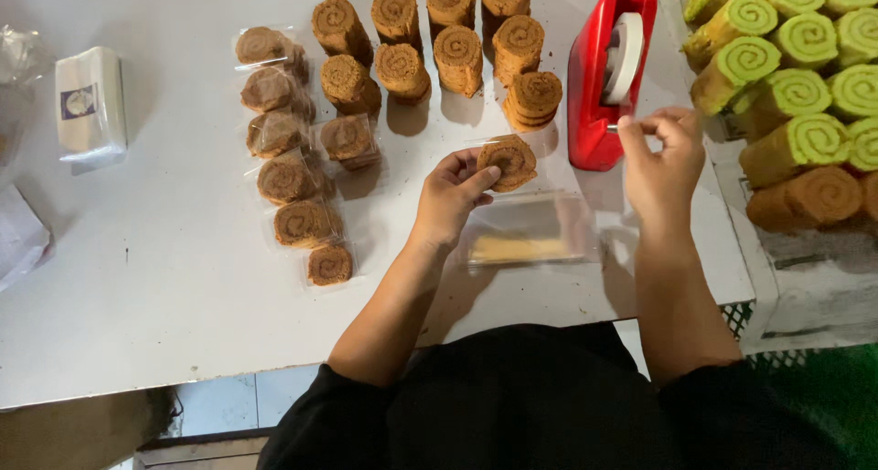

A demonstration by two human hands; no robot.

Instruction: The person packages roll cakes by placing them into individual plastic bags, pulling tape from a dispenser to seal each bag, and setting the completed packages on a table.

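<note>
white painted tabletop (165, 251) fills most of what i see, scuffed and a little marked, with my dark sleeves at the near edge. my left hand (450, 196) pinches a round brown swirl-cake slice in a clear plastic wrapper (508, 162) between thumb and fingers, holding it just above the table, right beside the tall red tape dispenser (605, 77). my right hand (660, 159) is up at the dispenser's cutter, fingertips pressed together on what i take to be the end of the white tape; the strip itself is too thin to make out.

to do this well, i judge the tape should come off short and straight against the cutter, while the left hand keeps the wrapper's flap folded flat so the cake does not slide.

just below the slice lies a clear plastic tray with something pale yellow in it (526, 237), close to my wrist and easy to knock. to the left runs a column of already wrapped brown slices (288, 150), and behind them bare brown roll pieces standing on end (439, 40). on the right sits a tray of green and brown swirl rolls (796, 86). a white packet (90, 104) lies well apart at the far left.
</note>
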